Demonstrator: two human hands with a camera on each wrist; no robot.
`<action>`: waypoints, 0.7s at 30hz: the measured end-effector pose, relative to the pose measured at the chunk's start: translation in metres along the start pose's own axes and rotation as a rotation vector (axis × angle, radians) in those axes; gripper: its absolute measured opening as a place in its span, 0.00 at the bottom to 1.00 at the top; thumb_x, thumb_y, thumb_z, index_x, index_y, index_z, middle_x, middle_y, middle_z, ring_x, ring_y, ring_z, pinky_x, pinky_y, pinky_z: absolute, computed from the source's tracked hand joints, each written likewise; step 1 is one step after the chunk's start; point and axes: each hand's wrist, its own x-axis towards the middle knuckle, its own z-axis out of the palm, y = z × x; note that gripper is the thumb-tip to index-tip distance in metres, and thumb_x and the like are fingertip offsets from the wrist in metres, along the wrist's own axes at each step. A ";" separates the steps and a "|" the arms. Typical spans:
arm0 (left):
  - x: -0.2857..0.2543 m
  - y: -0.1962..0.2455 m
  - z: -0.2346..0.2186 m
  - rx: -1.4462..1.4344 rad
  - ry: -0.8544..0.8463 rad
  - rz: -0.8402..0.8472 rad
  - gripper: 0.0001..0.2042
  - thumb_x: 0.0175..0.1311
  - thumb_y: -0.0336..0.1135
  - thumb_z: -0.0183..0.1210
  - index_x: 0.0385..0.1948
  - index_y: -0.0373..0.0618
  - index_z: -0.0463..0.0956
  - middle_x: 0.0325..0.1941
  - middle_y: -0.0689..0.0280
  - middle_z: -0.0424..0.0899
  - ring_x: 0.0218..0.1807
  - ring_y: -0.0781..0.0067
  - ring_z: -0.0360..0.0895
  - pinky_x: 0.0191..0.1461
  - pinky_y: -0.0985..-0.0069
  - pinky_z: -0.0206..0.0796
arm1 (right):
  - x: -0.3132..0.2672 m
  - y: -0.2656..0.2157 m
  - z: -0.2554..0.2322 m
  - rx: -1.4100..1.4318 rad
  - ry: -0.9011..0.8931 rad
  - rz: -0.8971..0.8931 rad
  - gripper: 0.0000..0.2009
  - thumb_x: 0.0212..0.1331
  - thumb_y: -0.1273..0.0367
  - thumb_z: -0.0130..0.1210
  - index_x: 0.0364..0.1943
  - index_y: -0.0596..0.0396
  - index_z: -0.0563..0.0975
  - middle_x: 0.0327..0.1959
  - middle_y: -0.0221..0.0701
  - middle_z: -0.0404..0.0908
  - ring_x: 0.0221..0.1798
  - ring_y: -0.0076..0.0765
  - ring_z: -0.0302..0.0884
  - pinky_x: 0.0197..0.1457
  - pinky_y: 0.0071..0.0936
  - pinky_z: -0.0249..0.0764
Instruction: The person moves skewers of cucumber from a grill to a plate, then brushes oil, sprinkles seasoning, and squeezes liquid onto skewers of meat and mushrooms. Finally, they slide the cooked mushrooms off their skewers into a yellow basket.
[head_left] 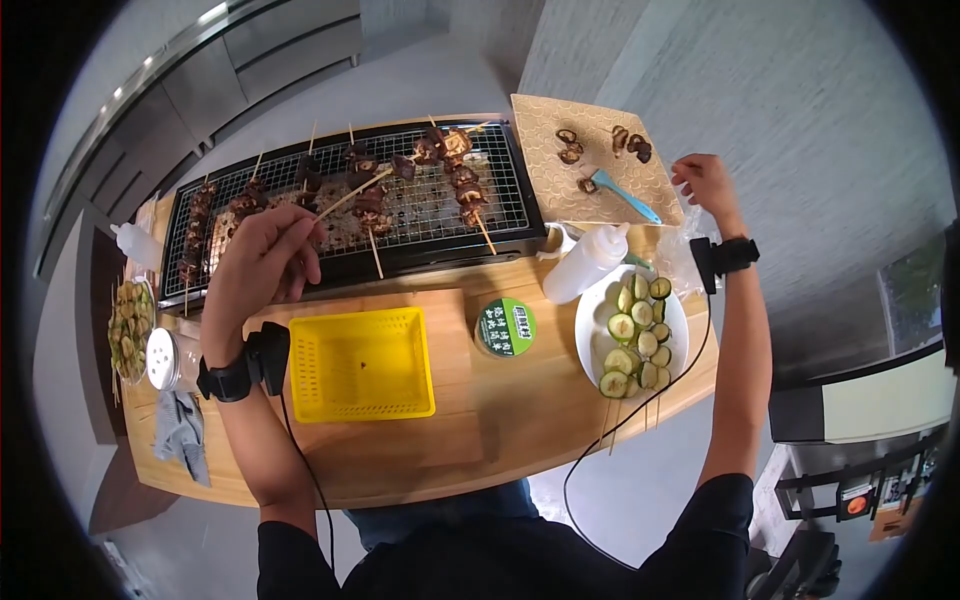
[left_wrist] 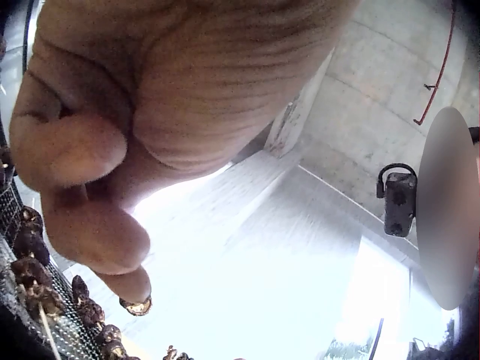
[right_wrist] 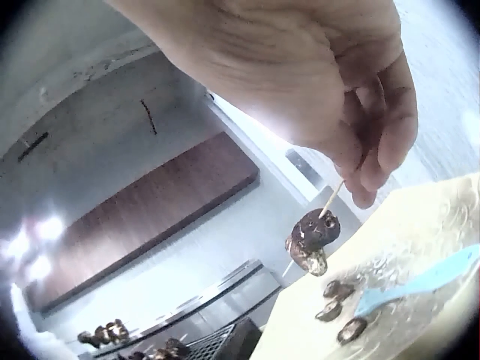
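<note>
My left hand (head_left: 262, 258) pinches the bare end of a wooden mushroom skewer (head_left: 403, 168), which slants up and right over the grill (head_left: 400, 258). In the left wrist view its fingers curl, and a browned mushroom piece (left_wrist: 136, 307) shows just past the fingertips. Out to the right, my right hand (head_left: 705, 188) pinches a thin stick threaded with dark mushroom pieces (right_wrist: 313, 234), held over the tan patterned board (head_left: 540, 125). On that board lie a few loose mushroom pieces (head_left: 570, 153) and a blue brush (head_left: 628, 196). Several mushroom skewers (head_left: 466, 188) rest across the grill's wire grate.
In front of the grill sit a yellow basket (head_left: 300, 365) and a green-labelled tub (head_left: 506, 328). A squeeze bottle (head_left: 587, 263) stands beside a white plate (head_left: 590, 330) of zucchini skewers. At left are a shaker jar (head_left: 165, 358), a grey cloth (head_left: 180, 432) and more skewers (head_left: 131, 330).
</note>
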 end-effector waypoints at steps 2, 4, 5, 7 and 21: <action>0.000 -0.001 -0.001 -0.003 0.001 -0.002 0.11 0.75 0.33 0.44 0.34 0.38 0.74 0.18 0.67 0.79 0.13 0.85 0.69 0.16 0.87 0.57 | 0.007 -0.004 -0.009 -0.062 0.013 0.017 0.09 0.63 0.68 0.54 0.38 0.59 0.82 0.26 0.29 0.83 0.22 0.20 0.76 0.22 0.21 0.74; 0.000 0.000 -0.002 -0.021 -0.012 -0.010 0.11 0.75 0.33 0.45 0.34 0.38 0.74 0.18 0.67 0.79 0.13 0.85 0.69 0.15 0.87 0.56 | 0.012 -0.006 -0.011 -0.103 0.031 0.020 0.09 0.62 0.69 0.53 0.36 0.58 0.83 0.24 0.28 0.83 0.21 0.20 0.76 0.22 0.22 0.74; 0.000 0.000 -0.002 -0.020 -0.009 -0.010 0.11 0.75 0.33 0.45 0.34 0.38 0.74 0.18 0.67 0.79 0.13 0.85 0.69 0.15 0.87 0.56 | 0.014 -0.007 -0.012 -0.102 0.031 0.018 0.09 0.62 0.69 0.53 0.36 0.58 0.83 0.24 0.28 0.83 0.21 0.20 0.76 0.22 0.22 0.74; 0.000 0.001 -0.002 -0.008 -0.002 -0.018 0.12 0.75 0.33 0.45 0.34 0.38 0.74 0.18 0.67 0.79 0.13 0.86 0.69 0.16 0.87 0.57 | 0.016 -0.011 -0.012 -0.119 0.044 0.002 0.09 0.62 0.70 0.53 0.36 0.59 0.83 0.24 0.28 0.83 0.21 0.20 0.76 0.21 0.22 0.74; -0.003 0.004 -0.003 0.007 0.013 -0.022 0.11 0.75 0.33 0.44 0.35 0.39 0.74 0.19 0.67 0.79 0.14 0.85 0.70 0.17 0.87 0.59 | 0.020 -0.021 -0.022 -0.355 0.174 -0.071 0.08 0.59 0.72 0.54 0.34 0.60 0.83 0.22 0.31 0.82 0.20 0.26 0.77 0.21 0.25 0.73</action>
